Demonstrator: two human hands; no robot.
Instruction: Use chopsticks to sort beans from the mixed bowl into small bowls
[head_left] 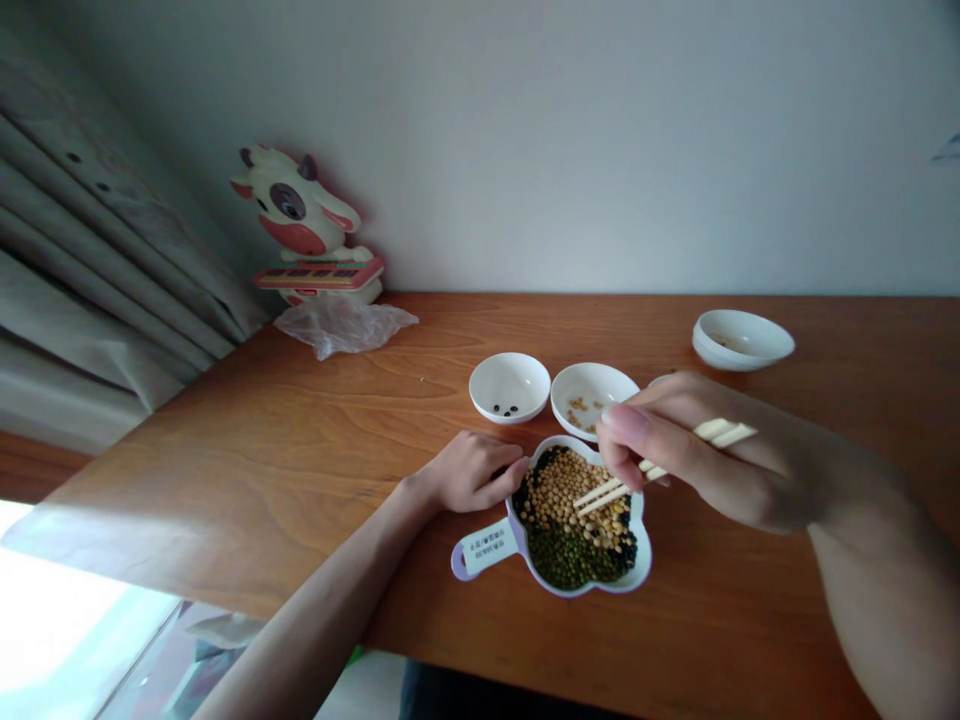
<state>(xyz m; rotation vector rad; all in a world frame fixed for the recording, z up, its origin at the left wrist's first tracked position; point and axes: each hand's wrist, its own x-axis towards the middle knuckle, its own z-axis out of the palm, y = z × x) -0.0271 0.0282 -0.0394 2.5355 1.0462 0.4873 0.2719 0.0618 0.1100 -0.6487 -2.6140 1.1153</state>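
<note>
My right hand is closed around a pair of wooden chopsticks. Their tips reach into a white, purple-edged dish with a handle, touching or just above the pale soybeans. Green beans and black beans share the dish. My left hand grips the dish's left rim with curled fingers. Behind the dish, one white bowl contains a few black beans, and another bowl has several yellowish pieces. My right hand partly hides that second bowl.
Farther right stands a white bowl with a little inside. A rim behind my right hand is mostly hidden. At the back left, a cow-shaped toy keyboard stands behind a crumpled clear plastic bag. A grey curtain hangs left, and a wall borders the wooden table.
</note>
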